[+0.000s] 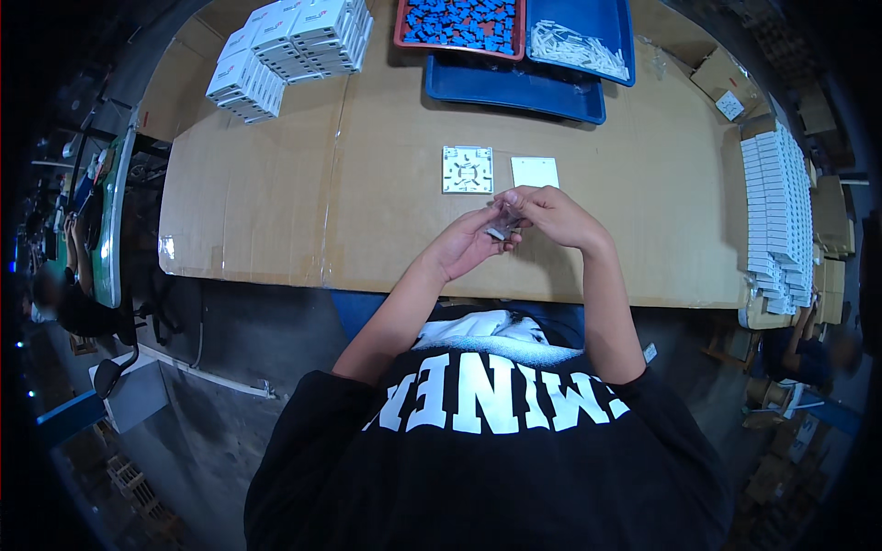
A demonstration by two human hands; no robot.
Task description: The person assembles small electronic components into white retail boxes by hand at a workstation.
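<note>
Over the near part of the cardboard-covered table, my two hands meet around a small clear plastic bag (503,220) with something whitish in or under it. My left hand (459,246) is palm up, fingers curled beneath the bag. My right hand (559,217) pinches the bag's upper side between thumb and fingers. What the bag contains is too small to make out. Just beyond my hands lies a white square casing (468,171), its open face up with dark curved parts inside. A plain white square cover (535,172) lies to its right, partly hidden by my right hand.
At the far side are a red tray (398,37) of blue pieces, a blue tray (627,18) of white strips and another blue tray (514,90). White casings stand in stacks at far left (285,46) and right (774,216). Other people work at both sides.
</note>
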